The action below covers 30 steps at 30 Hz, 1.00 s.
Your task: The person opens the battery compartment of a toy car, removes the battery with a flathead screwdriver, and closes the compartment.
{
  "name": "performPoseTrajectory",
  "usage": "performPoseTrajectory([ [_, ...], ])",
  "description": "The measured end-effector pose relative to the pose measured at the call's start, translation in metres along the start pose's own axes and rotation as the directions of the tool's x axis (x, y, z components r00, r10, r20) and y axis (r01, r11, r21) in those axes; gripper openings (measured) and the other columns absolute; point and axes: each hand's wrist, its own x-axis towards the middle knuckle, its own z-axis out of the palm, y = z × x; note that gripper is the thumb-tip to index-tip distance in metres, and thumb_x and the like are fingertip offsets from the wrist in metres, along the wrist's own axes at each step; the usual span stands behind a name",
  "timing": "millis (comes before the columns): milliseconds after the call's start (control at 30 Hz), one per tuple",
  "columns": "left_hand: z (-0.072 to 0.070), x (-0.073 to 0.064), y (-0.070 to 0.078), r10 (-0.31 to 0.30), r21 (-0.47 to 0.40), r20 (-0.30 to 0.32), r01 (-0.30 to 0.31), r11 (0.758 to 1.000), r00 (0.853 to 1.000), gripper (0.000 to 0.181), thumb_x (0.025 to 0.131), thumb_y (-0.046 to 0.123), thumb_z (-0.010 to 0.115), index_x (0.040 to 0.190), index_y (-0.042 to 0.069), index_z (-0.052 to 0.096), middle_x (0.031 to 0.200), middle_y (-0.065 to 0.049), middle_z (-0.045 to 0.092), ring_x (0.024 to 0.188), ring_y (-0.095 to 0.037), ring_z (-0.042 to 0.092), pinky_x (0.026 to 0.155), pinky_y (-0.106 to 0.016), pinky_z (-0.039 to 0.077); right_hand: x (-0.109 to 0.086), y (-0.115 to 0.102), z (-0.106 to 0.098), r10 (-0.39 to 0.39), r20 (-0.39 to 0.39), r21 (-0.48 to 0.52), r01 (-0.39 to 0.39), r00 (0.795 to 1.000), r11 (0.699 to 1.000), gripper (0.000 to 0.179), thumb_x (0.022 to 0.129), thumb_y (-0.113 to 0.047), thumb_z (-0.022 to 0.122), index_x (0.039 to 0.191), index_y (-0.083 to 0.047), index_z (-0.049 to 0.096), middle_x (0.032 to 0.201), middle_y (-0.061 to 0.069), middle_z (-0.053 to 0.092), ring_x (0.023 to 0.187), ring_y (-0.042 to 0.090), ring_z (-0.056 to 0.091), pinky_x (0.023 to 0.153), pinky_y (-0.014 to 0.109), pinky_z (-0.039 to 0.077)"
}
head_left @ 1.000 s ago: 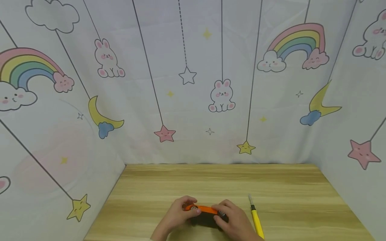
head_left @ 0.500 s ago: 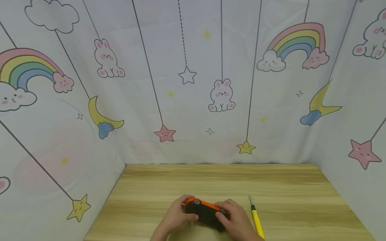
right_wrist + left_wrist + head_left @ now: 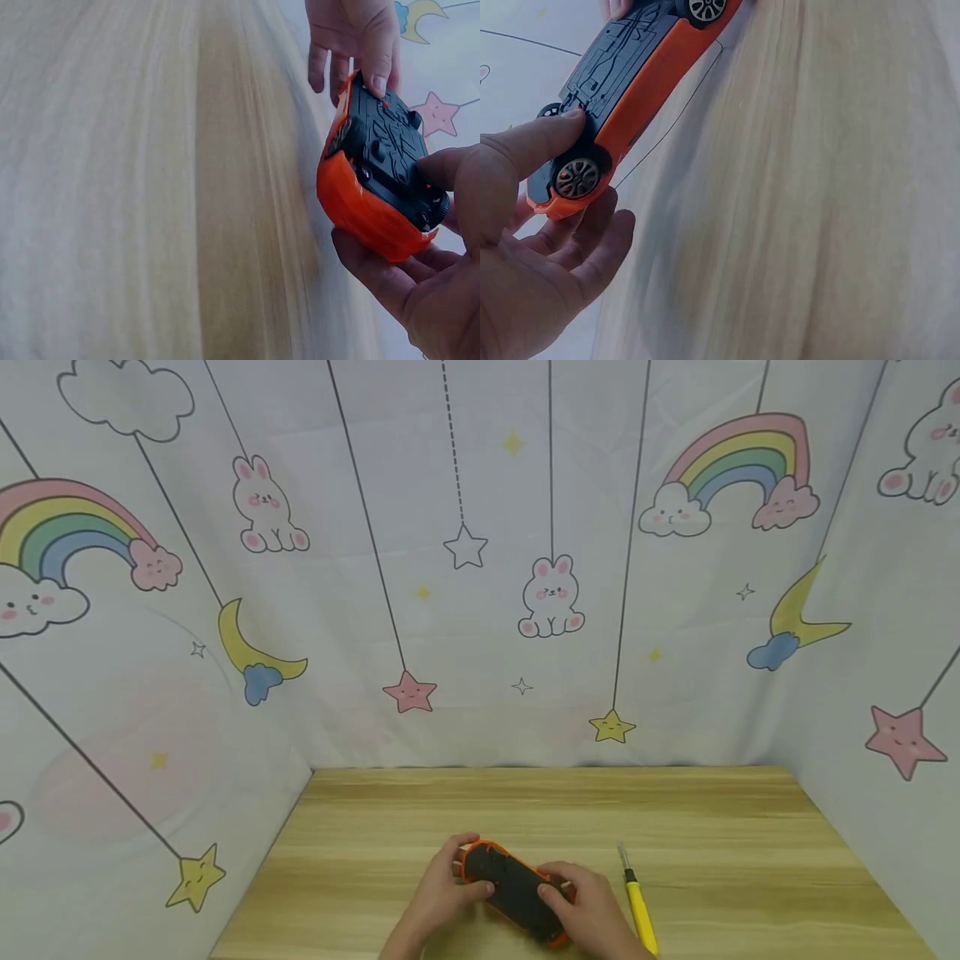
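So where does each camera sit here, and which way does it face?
Head: on the head, facing forward and down at the table, toy car and yellow tool; left hand and right hand show.
Left wrist: on that wrist, facing the car's underside; left hand near, part of the right hand at the top.
Right wrist: on that wrist, facing the car; right hand near, left beyond.
Both wrist views share the underside and table.

- Ahead of me hangs a white, lightly creased fabric backdrop (image 3: 480,652), with matching left (image 3: 112,718) and right (image 3: 870,602) side panels.
- I see printed rainbows (image 3: 738,443), white rabbits (image 3: 552,602), yellow crescent moons (image 3: 242,646) and smiling stars (image 3: 410,693), most dangling from drawn dark lines.
- Below, my head view shows a pale wood-grain worktop (image 3: 555,810) meeting the backdrop's lower edge.
- The light reaches me soft and diffuse.
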Motion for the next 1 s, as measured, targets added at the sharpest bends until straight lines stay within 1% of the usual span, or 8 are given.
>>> performPoseTrajectory([
  [100,0.002,0.001,0.0,-0.001,0.002,-0.013,0.001,1.0,1.0,0.08,0.08,0.011,0.086,0.15,0.009,0.046,0.121,-0.012,0.06,0.103,-0.024,0.062,0.086,-0.041,0.051,-0.001,-0.001,0.0,0.017,0.028,0.048,-0.019,0.999,0.999,0.034,0.098,-0.035,0.068,0.124,-0.013,0.07,0.113,0.007,0.072,0.094,0.018,0.069,0.074,0.032,0.058],
  [233,0.005,0.003,0.001,0.009,-0.016,-0.032,-0.01,1.0,0.999,0.079,0.08,0.009,0.086,0.149,0.009,0.047,0.122,-0.013,0.06,0.104,-0.025,0.063,0.087,-0.043,0.052,-0.002,0.0,0.001,0.028,0.028,0.058,-0.03,0.999,0.998,0.034,0.098,-0.033,0.068,0.124,-0.011,0.069,0.11,0.009,0.073,0.088,0.018,0.071,0.071,0.034,0.059],
  [333,0.007,0.003,0.001,0.018,-0.029,-0.042,-0.019,0.999,0.999,0.078,0.08,0.006,0.085,0.148,0.006,0.048,0.121,-0.015,0.061,0.103,-0.025,0.065,0.087,-0.043,0.054,-0.002,0.001,0.002,0.03,0.02,0.044,-0.031,0.999,0.999,0.033,0.098,-0.033,0.068,0.123,-0.011,0.069,0.106,0.007,0.073,0.085,0.015,0.07,0.069,0.031,0.058],
  [500,0.01,0.006,-0.001,0.015,-0.049,-0.061,-0.018,0.999,0.998,0.076,0.079,0.003,0.085,0.145,0.004,0.048,0.117,-0.015,0.063,0.1,-0.025,0.067,0.086,-0.041,0.055,-0.003,0.0,0.002,0.031,0.02,0.017,-0.032,0.999,0.999,0.034,0.098,-0.035,0.068,0.121,-0.01,0.069,0.103,0.003,0.074,0.084,0.011,0.07,0.07,0.027,0.056],
  [733,0.014,0.008,-0.001,-0.011,-0.072,-0.072,0.006,0.997,0.997,0.07,0.078,0.004,0.085,0.138,0.003,0.049,0.119,-0.014,0.066,0.101,-0.025,0.067,0.09,-0.045,0.054,-0.004,-0.001,-0.002,0.079,0.005,-0.053,-0.079,0.997,0.995,0.036,0.097,-0.039,0.068,0.119,-0.01,0.071,0.097,-0.003,0.074,0.082,0.01,0.066,0.07,0.03,0.054],
  [867,0.016,0.009,0.0,-0.017,-0.063,-0.068,0.013,0.998,0.998,0.067,0.079,0.004,0.085,0.137,0.004,0.052,0.119,-0.014,0.066,0.103,-0.026,0.067,0.091,-0.047,0.054,-0.004,-0.001,-0.005,0.095,0.027,-0.062,-0.093,0.995,0.994,0.031,0.096,-0.037,0.07,0.114,-0.012,0.073,0.096,-0.005,0.073,0.082,0.01,0.064,0.07,0.029,0.052],
  [1000,0.017,0.011,0.0,-0.02,-0.073,-0.049,0.016,0.997,0.999,0.064,0.08,0.004,0.084,0.136,0.006,0.054,0.118,-0.014,0.067,0.103,-0.027,0.068,0.087,-0.046,0.056,-0.003,0.0,-0.007,0.098,0.063,-0.068,-0.094,0.993,0.993,0.028,0.096,-0.035,0.071,0.111,-0.012,0.074,0.094,-0.005,0.071,0.081,0.011,0.062,0.068,0.028,0.05],
])
